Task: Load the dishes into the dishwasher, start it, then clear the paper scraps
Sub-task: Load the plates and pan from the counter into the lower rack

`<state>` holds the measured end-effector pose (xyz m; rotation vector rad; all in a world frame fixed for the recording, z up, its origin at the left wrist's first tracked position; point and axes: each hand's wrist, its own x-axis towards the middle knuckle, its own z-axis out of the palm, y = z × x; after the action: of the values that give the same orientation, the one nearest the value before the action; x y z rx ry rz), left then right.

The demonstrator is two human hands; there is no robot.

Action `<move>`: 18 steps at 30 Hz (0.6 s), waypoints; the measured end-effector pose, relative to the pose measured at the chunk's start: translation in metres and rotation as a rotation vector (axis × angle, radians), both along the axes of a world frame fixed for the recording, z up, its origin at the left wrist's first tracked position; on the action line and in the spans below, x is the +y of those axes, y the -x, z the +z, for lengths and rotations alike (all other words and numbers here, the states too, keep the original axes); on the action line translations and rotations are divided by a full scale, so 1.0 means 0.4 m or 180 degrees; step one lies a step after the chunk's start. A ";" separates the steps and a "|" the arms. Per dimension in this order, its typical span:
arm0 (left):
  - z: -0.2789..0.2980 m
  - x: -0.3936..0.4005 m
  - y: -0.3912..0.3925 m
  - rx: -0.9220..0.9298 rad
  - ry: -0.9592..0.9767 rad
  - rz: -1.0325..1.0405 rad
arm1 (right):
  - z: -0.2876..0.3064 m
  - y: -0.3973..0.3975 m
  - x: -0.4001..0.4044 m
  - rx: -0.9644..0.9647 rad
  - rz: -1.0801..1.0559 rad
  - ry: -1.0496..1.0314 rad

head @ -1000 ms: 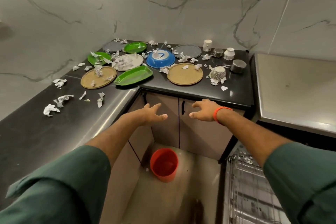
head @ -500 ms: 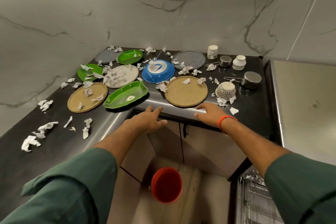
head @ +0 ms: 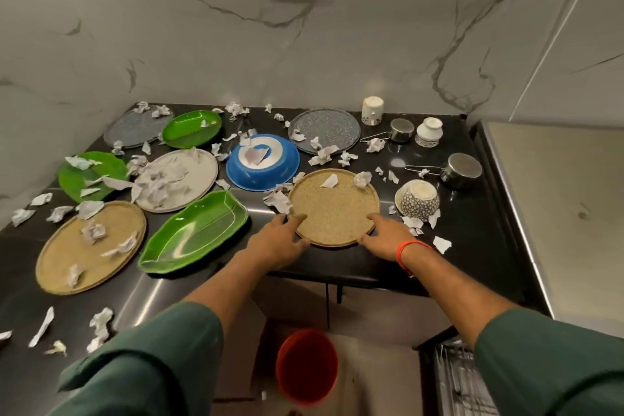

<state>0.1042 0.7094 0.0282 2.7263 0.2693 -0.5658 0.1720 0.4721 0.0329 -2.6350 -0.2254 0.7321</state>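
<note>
hands (head: pixel 280 240) (head: pixel 385 235) at tan plate (head: pixel 334 209) (near rim)

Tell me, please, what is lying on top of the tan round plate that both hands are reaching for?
Two paper scraps lie on the tan round plate: a flat one and a crumpled one, both near its far rim. What is beneath the plate is hidden.

Both hands (head: pixel 282 240) (head: pixel 386 234) touch the tan plate's (head: pixel 332 209) near rim.

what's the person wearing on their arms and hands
Both arms wear dark green sleeves pushed up to about the elbow, forearms bare. The right hand has an orange-red band at the wrist. The left hand is bare: no gloves, no rings visible.
</note>
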 end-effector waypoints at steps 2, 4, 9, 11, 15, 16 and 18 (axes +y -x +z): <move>-0.023 0.014 -0.019 0.0022 -0.0108 -0.0213 | -0.035 -0.017 0.023 0.0031 -0.0282 -0.0080; -0.045 0.020 -0.023 0.0048 -0.0194 -0.0362 | -0.049 -0.020 0.054 -0.0040 -0.0679 -0.0446; -0.075 0.032 -0.009 -0.0335 -0.0216 -0.0500 | -0.062 -0.047 0.124 -0.0398 -0.2611 -0.2016; -0.078 0.040 -0.005 -0.0393 -0.0162 -0.0494 | -0.044 -0.056 0.142 -0.0428 -0.3156 -0.2467; -0.080 0.067 -0.004 -0.0548 0.0101 -0.0543 | -0.032 -0.076 0.159 -0.0093 -0.3484 -0.2986; -0.080 0.080 -0.005 -0.0608 0.0196 -0.0571 | -0.028 -0.078 0.170 0.0014 -0.3456 -0.3002; -0.082 0.104 -0.009 -0.0648 0.0378 -0.0590 | -0.007 -0.078 0.183 0.0088 -0.3364 -0.2939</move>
<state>0.1076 0.7509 -0.0044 2.6818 -0.0665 -0.3354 0.2030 0.5452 0.0299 -1.5068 0.6457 0.1832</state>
